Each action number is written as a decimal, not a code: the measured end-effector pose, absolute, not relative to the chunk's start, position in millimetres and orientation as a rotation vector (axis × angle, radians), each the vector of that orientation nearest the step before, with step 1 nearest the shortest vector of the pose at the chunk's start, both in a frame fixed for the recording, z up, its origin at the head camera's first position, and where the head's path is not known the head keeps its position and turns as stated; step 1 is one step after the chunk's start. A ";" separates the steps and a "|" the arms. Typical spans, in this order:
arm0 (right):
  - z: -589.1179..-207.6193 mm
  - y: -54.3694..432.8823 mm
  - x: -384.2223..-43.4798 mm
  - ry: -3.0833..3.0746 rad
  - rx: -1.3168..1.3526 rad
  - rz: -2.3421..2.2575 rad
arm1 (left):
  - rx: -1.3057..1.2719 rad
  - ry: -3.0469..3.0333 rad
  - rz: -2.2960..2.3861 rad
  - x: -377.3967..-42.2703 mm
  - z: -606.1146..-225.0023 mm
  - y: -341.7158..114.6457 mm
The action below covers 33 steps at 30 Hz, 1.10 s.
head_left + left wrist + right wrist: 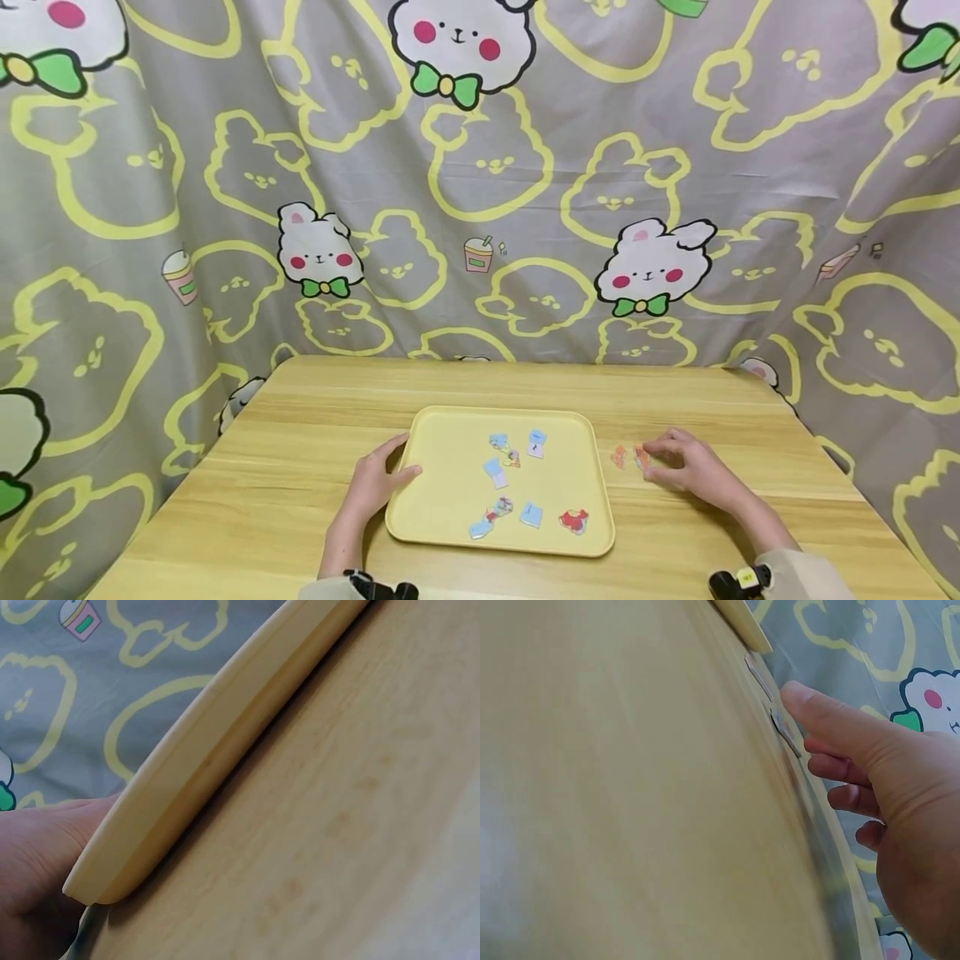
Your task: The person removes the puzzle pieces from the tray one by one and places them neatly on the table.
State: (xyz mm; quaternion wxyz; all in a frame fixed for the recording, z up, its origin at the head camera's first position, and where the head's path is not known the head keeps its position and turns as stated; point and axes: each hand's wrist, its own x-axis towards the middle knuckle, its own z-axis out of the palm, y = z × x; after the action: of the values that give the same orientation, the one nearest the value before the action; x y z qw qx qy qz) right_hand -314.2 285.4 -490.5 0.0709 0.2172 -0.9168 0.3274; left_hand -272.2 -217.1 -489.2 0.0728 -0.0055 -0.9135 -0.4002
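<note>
A pale yellow tray lies on the wooden table, with several small puzzle pieces scattered on its right half. My left hand grips the tray's left side, its thumb over the rim; the left wrist view shows that hand at the tray's edge. Right of the tray, my right hand is beside an orange puzzle piece, thumb and forefinger apart around it. A second orange piece lies between that one and the tray. In the right wrist view the thumb hovers by a flat piece.
On the tray are light blue pieces, a joined blue and multicoloured cluster and a red piece. Wooden tabletop surrounds the tray. A grey curtain with rabbit drawings hangs behind the table and along both sides.
</note>
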 end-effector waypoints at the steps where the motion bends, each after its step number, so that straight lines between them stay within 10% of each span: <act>1: -490.3 284.7 -313.1 -2.745 0.651 0.969 | -0.018 -2.745 -1.205 -272.3 -489.0 -216.9; 33: -480.3 211.0 -288.7 -2.543 1.171 1.029 | -0.016 -2.743 -1.201 -274.0 -491.7 -217.4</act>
State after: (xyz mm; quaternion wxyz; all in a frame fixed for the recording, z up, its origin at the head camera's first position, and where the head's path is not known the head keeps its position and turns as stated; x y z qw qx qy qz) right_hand -288.7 211.0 -480.3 0.0794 0.3914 -0.8499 0.3438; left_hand -274.0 -217.4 -491.7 0.0735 -0.0055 -0.9135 -0.4000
